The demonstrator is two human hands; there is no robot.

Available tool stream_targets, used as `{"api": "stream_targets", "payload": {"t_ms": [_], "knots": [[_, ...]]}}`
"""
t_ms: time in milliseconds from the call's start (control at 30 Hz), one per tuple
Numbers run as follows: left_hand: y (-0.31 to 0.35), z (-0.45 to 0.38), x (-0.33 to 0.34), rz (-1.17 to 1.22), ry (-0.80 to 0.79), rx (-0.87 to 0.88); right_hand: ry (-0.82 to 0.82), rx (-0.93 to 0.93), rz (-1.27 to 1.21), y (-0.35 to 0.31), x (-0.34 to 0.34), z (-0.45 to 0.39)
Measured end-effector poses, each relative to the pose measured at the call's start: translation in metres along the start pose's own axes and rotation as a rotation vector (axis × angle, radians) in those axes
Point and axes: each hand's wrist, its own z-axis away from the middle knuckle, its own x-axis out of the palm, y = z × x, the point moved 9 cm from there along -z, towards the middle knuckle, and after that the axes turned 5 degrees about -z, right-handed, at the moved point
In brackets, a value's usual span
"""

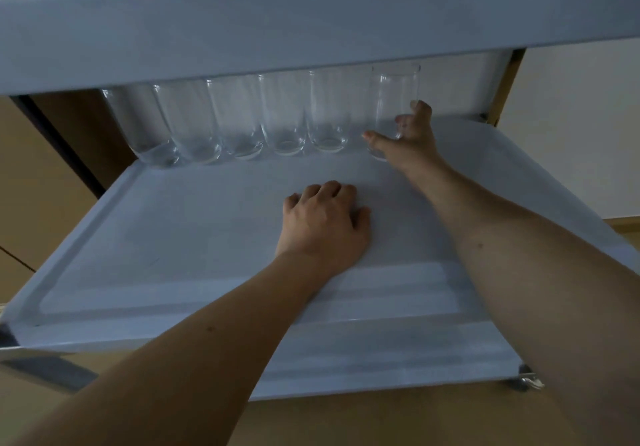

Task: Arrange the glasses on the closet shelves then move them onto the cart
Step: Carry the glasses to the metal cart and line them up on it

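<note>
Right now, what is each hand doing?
Left hand: holds nothing, fingers curled, resting on the cart shelf.
Right hand: grips the rightmost glass.

Glasses (242, 120) along tray's (207, 307) back

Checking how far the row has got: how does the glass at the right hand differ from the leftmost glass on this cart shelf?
The rightmost glass is gripped low by the right hand; the leftmost glass stands untouched. The rightmost glass stands slightly apart from the row; the leftmost glass sits tight against its neighbour. Both are clear, upright tumblers at the shelf's back edge.
</note>
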Motion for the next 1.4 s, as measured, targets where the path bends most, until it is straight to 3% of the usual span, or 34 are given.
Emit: {"api": "stream_targets", "payload": {"t_ms": [900, 1133, 1400], "knots": [[-0.004, -0.004, 0.004, 0.014, -0.005, -0.01, 0.021, 0.04, 0.221, -0.008, 0.018, -0.01], [-0.003, -0.003, 0.003, -0.001, -0.027, -0.003, 0.017, 0.097, 0.415, -0.012, -0.002, 0.028], [0.001, 0.002, -0.008, 0.078, -0.09, 0.025, -0.133, 0.049, 0.663, -0.022, -0.051, 0.111]]}}
